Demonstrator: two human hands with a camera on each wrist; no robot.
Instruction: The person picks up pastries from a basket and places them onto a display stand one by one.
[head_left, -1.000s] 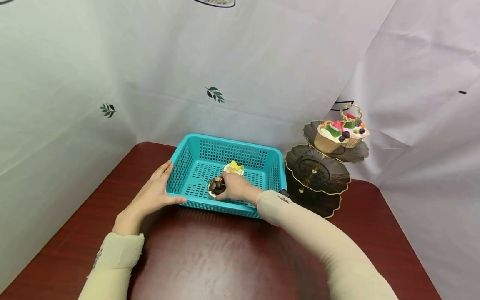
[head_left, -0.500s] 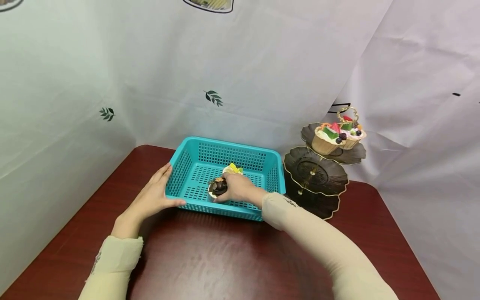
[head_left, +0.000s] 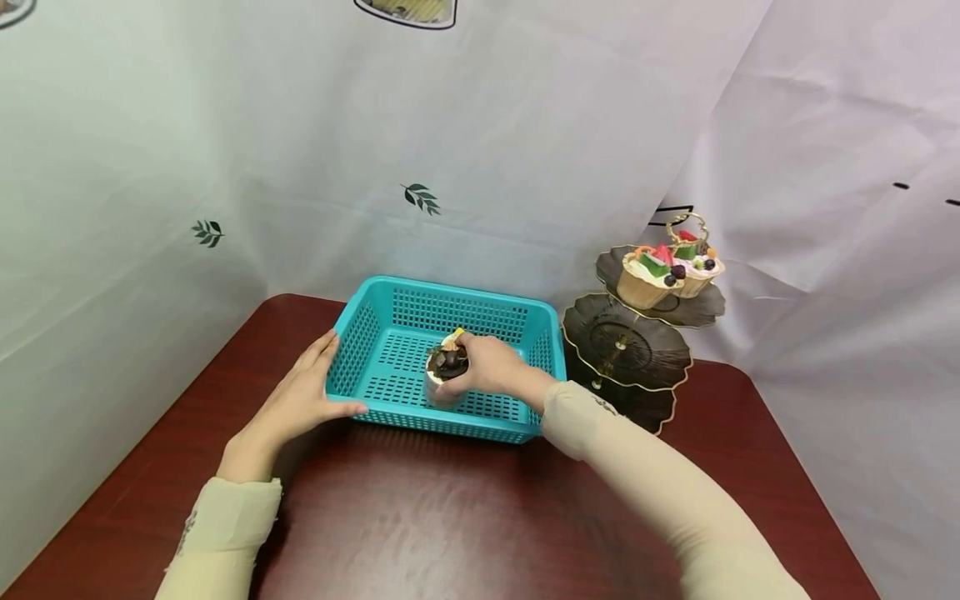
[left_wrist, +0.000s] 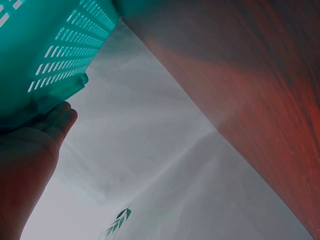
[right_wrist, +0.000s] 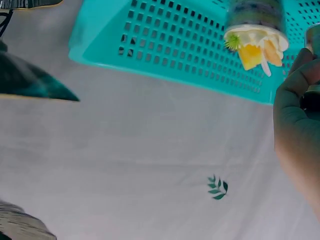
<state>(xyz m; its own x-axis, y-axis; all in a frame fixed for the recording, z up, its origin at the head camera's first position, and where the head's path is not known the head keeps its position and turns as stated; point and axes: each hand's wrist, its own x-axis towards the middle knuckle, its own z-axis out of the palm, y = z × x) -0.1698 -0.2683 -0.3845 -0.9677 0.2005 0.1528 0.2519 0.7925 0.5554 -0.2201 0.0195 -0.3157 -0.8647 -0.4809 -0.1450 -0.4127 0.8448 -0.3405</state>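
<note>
My right hand (head_left: 491, 367) grips a small clear dessert cup with chocolate topping (head_left: 448, 362), thumb on its near side. The cup is over the inside of a turquoise plastic basket (head_left: 465, 288). Behind it, mostly covered by the hand in the head view, is a second dessert cup (right_wrist: 256, 45) topped with yellow fruit and cream. My left hand (head_left: 288, 404) rests against the basket's left front corner, fingers extended along the left rim and thumb along the front one. In the left wrist view, the fingers (left_wrist: 64, 122) lie at the basket's rim.
Right of the basket stands a three-tier dark cake stand (head_left: 633, 342) with gold edges. Two fruit-topped cupcakes, one in front (head_left: 647, 283) and one behind (head_left: 696, 271), sit on its top tier. A white curtain (head_left: 480, 150) hangs behind the reddish-brown table (head_left: 390, 517).
My right hand has raised the chocolate-topped cup slightly and moved it to the right, showing more of its clear side. My left hand has stayed at the basket's corner.
</note>
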